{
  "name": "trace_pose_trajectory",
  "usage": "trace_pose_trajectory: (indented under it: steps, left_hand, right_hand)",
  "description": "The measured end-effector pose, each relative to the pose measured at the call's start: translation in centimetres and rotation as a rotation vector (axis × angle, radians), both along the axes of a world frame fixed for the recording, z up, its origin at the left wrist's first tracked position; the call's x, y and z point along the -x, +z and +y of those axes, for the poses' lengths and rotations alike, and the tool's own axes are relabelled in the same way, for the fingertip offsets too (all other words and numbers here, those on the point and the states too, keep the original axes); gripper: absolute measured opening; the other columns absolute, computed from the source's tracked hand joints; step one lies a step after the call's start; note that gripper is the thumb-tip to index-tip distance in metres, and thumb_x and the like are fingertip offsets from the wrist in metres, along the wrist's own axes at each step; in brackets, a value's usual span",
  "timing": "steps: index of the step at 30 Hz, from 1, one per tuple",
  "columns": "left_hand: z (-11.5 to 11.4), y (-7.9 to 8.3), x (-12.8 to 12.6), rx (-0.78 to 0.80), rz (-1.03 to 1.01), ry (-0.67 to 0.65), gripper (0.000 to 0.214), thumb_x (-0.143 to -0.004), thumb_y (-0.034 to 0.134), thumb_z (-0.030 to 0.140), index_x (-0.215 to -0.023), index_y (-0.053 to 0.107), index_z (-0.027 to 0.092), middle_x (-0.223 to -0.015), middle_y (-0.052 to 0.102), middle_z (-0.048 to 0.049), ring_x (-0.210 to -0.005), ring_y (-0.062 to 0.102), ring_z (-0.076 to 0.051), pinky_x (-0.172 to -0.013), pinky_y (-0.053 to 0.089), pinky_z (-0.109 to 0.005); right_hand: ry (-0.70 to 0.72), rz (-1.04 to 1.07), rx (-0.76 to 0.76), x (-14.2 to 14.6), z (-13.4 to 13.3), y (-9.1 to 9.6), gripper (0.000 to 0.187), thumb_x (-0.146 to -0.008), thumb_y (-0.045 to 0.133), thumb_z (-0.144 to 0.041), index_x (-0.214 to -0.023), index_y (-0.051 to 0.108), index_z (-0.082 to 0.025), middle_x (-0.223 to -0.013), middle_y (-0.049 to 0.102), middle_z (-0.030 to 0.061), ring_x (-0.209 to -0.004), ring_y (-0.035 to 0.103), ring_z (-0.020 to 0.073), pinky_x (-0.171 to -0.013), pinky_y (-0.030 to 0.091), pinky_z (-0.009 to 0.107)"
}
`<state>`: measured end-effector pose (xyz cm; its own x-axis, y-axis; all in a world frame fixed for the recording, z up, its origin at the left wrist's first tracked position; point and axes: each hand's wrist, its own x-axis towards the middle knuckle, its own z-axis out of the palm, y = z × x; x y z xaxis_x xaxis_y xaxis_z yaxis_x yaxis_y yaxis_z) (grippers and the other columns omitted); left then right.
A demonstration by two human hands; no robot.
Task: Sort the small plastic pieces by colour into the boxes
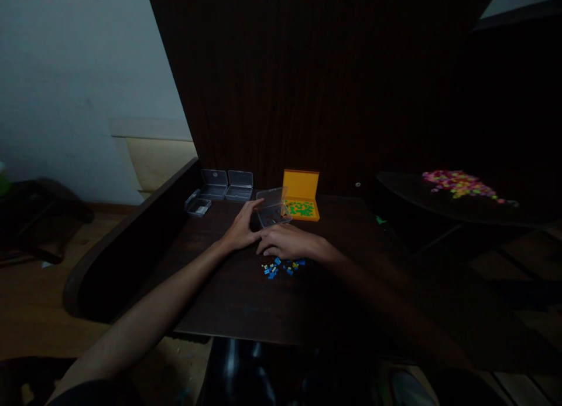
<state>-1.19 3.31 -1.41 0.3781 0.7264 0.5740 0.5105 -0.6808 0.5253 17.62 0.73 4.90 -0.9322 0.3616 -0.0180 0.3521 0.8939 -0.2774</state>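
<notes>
My left hand grips the left side of a clear plastic box, which is tilted with its lid raised. A few small dark pieces lie inside it. Just at the box's front edge is my right hand, fingers curled downward and together; whatever they may hold is hidden. Below that hand, a loose pile of small blue and yellow building bricks is spread on the dark wooden table. Behind the clear box stands an open yellow case with small green pieces in it.
Three open clear cases stand at the back left: a small case, a wider case and another case. On a dark surface at the right lies a heap of colourful beads. A raised wooden side borders the table's left.
</notes>
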Motion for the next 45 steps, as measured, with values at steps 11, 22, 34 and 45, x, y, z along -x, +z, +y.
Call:
trace_pose_trajectory:
  steps: [11, 22, 34, 45]
  left_hand:
    - [0.2, -0.3, 0.3, 0.003, 0.027, -0.007, 0.076, -0.075, 0.070, 0.033, -0.140, 0.035, 0.017, -0.133, 0.048, -0.0153, -0.113, 0.056, -0.027, -0.101, 0.045, -0.045]
    - [0.0, -0.2, 0.0, 0.009, 0.034, 0.003, 0.074, -0.076, 0.070, 0.037, -0.139, 0.035, 0.017, -0.133, 0.048, -0.0150, -0.114, 0.055, -0.027, -0.101, 0.045, -0.044]
    - [-1.8, 0.8, -1.8, 0.034, 0.056, -0.067, 0.075, -0.077, 0.071, 0.038, -0.140, 0.033, 0.021, -0.131, 0.049, -0.0130, -0.116, 0.054, -0.027, -0.101, 0.046, -0.044]
    - [-1.9, 0.8, -1.6, 0.020, 0.034, -0.030, 0.076, -0.077, 0.071, 0.041, -0.140, 0.034, 0.021, -0.129, 0.050, -0.0126, -0.112, 0.055, -0.026, -0.099, 0.047, -0.044]
  right_hand:
    - [-0.002, 0.025, 0.025, 0.2, 0.4, -1.2, 0.016, -0.083, 0.063, -0.013, -0.091, 0.075, -0.018, -0.098, 0.070, 0.0065, -0.092, 0.063, 0.0194, -0.080, 0.045, 0.029]
    - [-0.075, -0.009, 0.071, -0.9, 0.6, 1.1, 0.018, -0.085, 0.055, -0.009, -0.089, 0.071, -0.016, -0.090, 0.069, 0.0048, -0.079, 0.060, 0.0148, -0.073, 0.043, 0.026]
    - [-0.335, 0.080, -0.067, -4.5, 3.4, 1.2, 0.021, -0.093, 0.051, -0.023, -0.099, 0.069, -0.015, -0.084, 0.069, 0.0062, -0.075, 0.058, 0.0151, -0.066, 0.036, 0.025]
    - [-0.345, 0.169, -0.074, -2.7, 3.4, -1.0, 0.021, -0.092, 0.053, -0.023, -0.102, 0.071, -0.018, -0.094, 0.072, 0.0069, -0.082, 0.063, 0.0157, -0.072, 0.038, 0.024]
